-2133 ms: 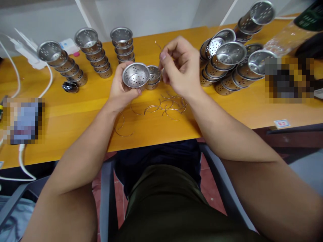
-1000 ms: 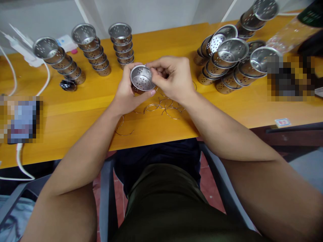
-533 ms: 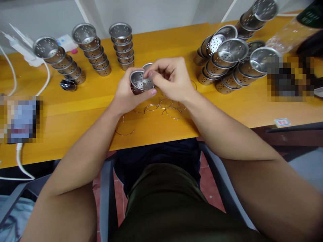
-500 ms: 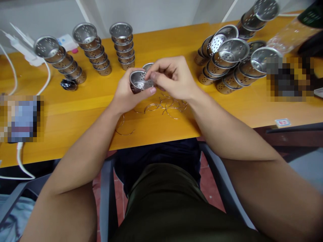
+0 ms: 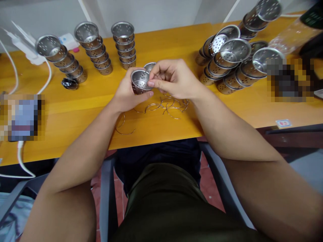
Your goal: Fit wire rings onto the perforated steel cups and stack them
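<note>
1. Left hand (image 5: 126, 92), mine, one: centre of the frame, slightly above the middle; fingers and thumb wrapped around a perforated metal cup (image 5: 139, 80), mouth up and tipped slightly toward me.
2. Right hand (image 5: 175, 79), mine, one: just right of that cup; thumb and forefinger pinched together at its right rim, other fingers curled. Whether a wire sits in the pinch, I cannot tell.
3. Second cup (image 5: 149, 66), one: just behind the held one, partly hidden by my right hand.
4. Curved wires (image 5: 172, 108), several: loose on the yellow tabletop (image 5: 63, 127), centre of the frame, below my hands; a few farther left.
5. Cup stacks, three: upper left, the nearest (image 5: 123, 43) upright, the farthest left leaning.
6. Clustered cup stacks (image 5: 233, 53), several: upper right, leaning, beside a clear bottle (image 5: 286, 38).
</note>
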`<state>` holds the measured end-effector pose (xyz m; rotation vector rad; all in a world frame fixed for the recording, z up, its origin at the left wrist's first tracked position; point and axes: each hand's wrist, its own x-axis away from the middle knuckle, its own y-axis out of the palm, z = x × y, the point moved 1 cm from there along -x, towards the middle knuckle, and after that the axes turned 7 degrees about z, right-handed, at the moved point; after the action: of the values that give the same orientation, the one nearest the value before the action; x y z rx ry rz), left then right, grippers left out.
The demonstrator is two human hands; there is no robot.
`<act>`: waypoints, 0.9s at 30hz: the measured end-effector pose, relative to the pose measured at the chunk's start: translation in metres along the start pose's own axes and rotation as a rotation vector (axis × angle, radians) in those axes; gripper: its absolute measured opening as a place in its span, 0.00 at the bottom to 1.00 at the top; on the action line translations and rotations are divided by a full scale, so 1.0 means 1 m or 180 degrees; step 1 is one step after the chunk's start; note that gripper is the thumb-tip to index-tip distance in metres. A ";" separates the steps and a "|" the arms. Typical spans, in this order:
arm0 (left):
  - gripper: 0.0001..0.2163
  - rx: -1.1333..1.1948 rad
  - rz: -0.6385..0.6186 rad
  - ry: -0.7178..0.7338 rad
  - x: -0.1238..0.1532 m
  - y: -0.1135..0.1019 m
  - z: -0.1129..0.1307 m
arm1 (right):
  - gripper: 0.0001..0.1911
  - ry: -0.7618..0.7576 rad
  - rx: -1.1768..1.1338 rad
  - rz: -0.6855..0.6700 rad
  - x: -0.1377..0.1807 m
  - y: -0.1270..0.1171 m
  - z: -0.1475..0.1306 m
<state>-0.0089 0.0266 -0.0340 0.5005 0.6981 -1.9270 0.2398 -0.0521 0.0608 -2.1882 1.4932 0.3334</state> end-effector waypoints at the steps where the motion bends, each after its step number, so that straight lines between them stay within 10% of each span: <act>1: 0.52 0.0006 0.0008 -0.0004 0.000 0.000 -0.001 | 0.35 0.0033 0.0019 0.0031 0.001 0.000 0.000; 18: 0.49 -0.0315 0.0319 0.0422 0.000 0.006 0.017 | 0.37 0.0046 0.0567 0.0466 0.006 -0.001 -0.012; 27: 0.48 -0.0541 0.0613 0.0201 0.000 0.007 0.034 | 0.19 -0.0287 0.1607 0.0080 0.008 -0.007 -0.015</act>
<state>-0.0041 0.0018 -0.0108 0.5048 0.8162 -1.6623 0.2489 -0.0643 0.0716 -1.7332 1.3756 0.0496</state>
